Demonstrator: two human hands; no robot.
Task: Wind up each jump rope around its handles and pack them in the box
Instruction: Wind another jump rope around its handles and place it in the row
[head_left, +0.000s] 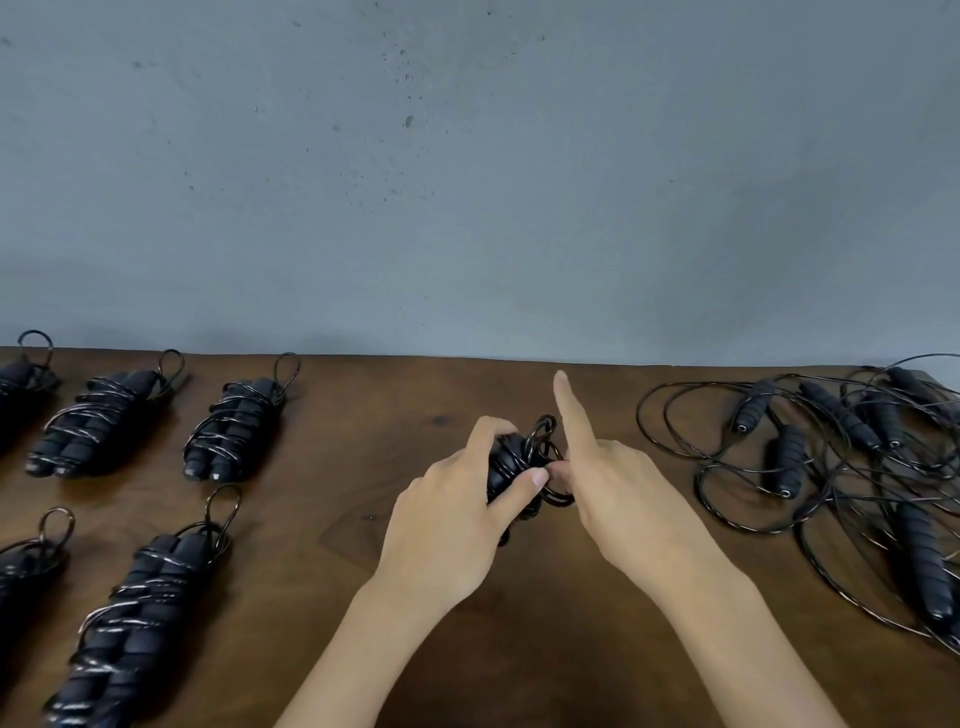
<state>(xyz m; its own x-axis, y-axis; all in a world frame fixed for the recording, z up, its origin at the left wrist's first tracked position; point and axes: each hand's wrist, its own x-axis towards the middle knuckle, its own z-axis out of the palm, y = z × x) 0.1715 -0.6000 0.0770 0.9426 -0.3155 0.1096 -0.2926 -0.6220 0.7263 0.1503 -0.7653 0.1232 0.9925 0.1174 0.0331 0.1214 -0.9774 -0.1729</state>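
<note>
A black jump rope (511, 462) with its cord wound round its paired handles is held above the middle of the brown table (395, 415). My left hand (457, 525) grips the handles, thumb lying across the coils. My right hand (608, 483) pinches the cord's end loop (550, 483) beside the bundle, its index finger sticking straight up. Several wound ropes lie in rows on the left, one at the back (234, 431) and one at the front (140, 618). No box is in view.
A tangled pile of loose black jump ropes (852, 457) with unwound cords covers the table's right side. A grey wall (467, 182) rises right behind the table's far edge.
</note>
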